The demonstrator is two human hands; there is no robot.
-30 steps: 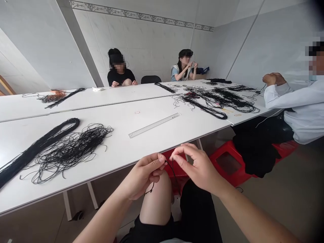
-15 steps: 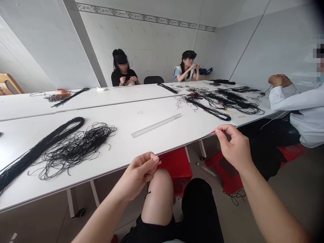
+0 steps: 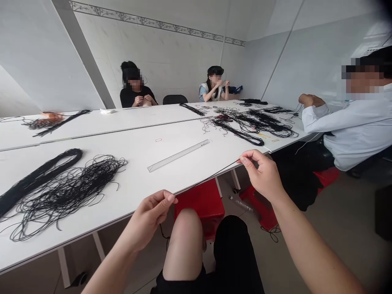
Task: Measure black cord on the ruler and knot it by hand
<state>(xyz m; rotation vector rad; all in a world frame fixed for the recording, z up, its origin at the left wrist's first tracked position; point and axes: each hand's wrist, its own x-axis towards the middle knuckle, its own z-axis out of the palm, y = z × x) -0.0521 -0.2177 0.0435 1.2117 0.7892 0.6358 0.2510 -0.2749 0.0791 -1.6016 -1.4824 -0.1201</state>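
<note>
**Left hand (image 3: 149, 218) and right hand (image 3: 262, 174) are holding a thin black cord (image 3: 226, 167) between them**

Far left: a looped hank of black cord (image 3: 45, 173) is lying on the white surface (image 3: 131, 141), with a bundle of orange and dark strands (image 3: 50, 119) resting beyond it. Just right of the hank, a loose tangle of black cord (image 3: 82, 185) is spreading out.

Left of centre: the left hand's grip is pinching one part of the thin cord between thumb and index finger; a dark strand (image 3: 164, 232) is hanging below this hand. Beyond it, a clear ruler (image 3: 179, 156) is lying aslant on the surface.

Centre: the thin cord is running nearly straight, rising toward the right, close to the near edge in view. A red stool (image 3: 200, 200) is standing below.

Right of centre: the right hand's grip is pinching the cord's higher stretch, thumb against index finger. Beyond this hand, tangled black hanks (image 3: 260, 122) are covering part of the surface. Far right: a co-worker in a white shirt (image 3: 352, 122) is sitting with both hands raised close together.
</note>
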